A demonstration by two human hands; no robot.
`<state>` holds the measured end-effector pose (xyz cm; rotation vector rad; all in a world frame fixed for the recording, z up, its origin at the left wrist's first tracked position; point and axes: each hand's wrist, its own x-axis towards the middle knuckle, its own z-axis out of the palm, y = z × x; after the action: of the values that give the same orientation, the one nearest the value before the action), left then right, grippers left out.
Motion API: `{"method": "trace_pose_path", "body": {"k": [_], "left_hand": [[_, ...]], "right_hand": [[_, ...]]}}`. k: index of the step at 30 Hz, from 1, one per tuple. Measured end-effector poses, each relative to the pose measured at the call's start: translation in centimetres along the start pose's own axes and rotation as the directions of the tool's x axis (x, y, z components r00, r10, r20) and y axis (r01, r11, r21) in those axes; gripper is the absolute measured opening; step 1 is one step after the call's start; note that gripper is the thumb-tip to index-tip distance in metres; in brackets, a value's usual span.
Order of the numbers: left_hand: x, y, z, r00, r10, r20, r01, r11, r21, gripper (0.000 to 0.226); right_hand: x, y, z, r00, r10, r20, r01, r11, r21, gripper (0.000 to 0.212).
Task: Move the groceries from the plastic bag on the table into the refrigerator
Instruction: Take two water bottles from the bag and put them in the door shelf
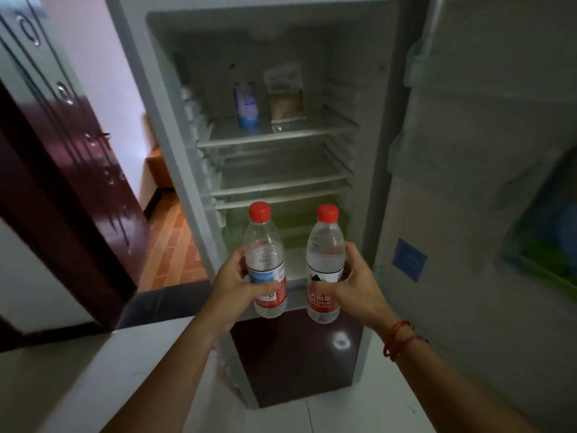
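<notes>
The refrigerator (pixel 162 98) stands open in front of me, its door (pixel 468 214) swung to the right. My left hand (pixel 232 289) grips a clear water bottle (pixel 265 245) with a red cap and red label. My right hand (pixel 359 285) grips a second water bottle (pixel 324 248) of the same kind. Both bottles are upright, side by side, just in front of the fridge's lower shelves. On the top shelf (pixel 281 135) stand a small blue-white bottle (pixel 246 104) and a clear packet (pixel 285 95) of brown contents. The plastic bag and table are out of view.
Two lower glass shelves (pixel 281 182) hold nothing visible. Door bins (pixel 530 254) on the right hold green and blue items. A dark wooden door (pixel 71 170) stands at the left, before a tiled floor (pixel 171 245). The dark freezer door (pixel 296 354) is shut below.
</notes>
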<state>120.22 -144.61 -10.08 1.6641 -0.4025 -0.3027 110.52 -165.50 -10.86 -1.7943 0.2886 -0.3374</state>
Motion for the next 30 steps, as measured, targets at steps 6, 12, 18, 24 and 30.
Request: {"method": "trace_pose_path", "body": {"k": [6,12,18,24,30], "left_hand": [[6.4,0.1,5.1,0.974,-0.004,0.225,0.014,0.999,-0.042,0.076],[10.3,-0.4,10.0,0.898,0.032,0.440,-0.005,0.998,-0.062,0.074],[12.8,-1.3,13.7,0.757,0.063,0.651,-0.022,0.997,-0.071,0.069],[12.9,-1.7,16.6,0.610,0.107,0.785,-0.039,0.994,-0.106,0.077],[12.6,-1.4,18.4,0.537,0.151,0.830,-0.049,0.988,-0.148,0.080]], "right_hand": [[0.7,1.3,-4.2,0.980,0.092,-0.176,-0.108,0.991,-0.083,0.067],[-0.7,2.8,-6.7,0.906,0.133,-0.403,-0.198,0.972,-0.126,0.074],[-2.9,3.1,-6.5,0.774,0.173,-0.609,-0.314,0.940,-0.131,0.073],[-5.8,3.4,-6.1,0.606,0.182,-0.775,-0.403,0.910,-0.101,0.074],[-7.0,3.7,-6.2,0.525,0.173,-0.833,-0.412,0.909,-0.070,0.075]]}}
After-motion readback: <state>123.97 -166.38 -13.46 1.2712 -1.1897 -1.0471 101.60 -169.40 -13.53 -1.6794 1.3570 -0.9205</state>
